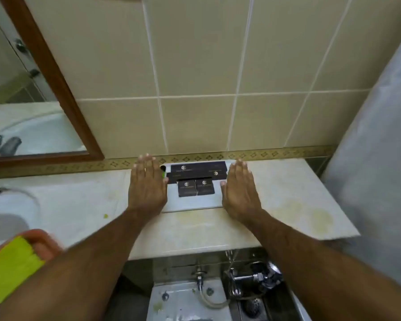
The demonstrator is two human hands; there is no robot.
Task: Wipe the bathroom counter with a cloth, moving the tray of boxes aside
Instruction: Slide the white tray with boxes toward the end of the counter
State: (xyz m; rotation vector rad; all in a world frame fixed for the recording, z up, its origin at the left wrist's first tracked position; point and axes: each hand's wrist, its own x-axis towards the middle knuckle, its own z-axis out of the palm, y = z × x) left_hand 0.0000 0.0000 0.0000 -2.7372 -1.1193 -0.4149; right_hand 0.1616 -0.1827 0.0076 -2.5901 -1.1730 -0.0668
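A flat white tray (pixel 190 203) lies on the pale marble counter (pixel 83 205) against the tiled wall, carrying several dark boxes (pixel 196 186). My left hand (pixel 146 185) hovers flat over the tray's left edge, fingers straight and together. My right hand (pixel 239 186) is flat at the tray's right edge, fingers extended. Neither hand holds anything; whether they touch the tray I cannot tell. A yellow-green cloth (pixel 9 267) rests in an orange container (pixel 44 239) at the lower left. A small green item (pixel 163 173) peeks out beside my left hand.
A white sink basin (pixel 2 223) sits at the counter's left end, with a wood-framed mirror (pixel 56 89) above. Yellowish stains (pixel 306 214) mark the counter's right part. A grey curtain (pixel 380 158) hangs on the right. Below the counter are taps (pixel 252 278) and a floor drain (pixel 252 305).
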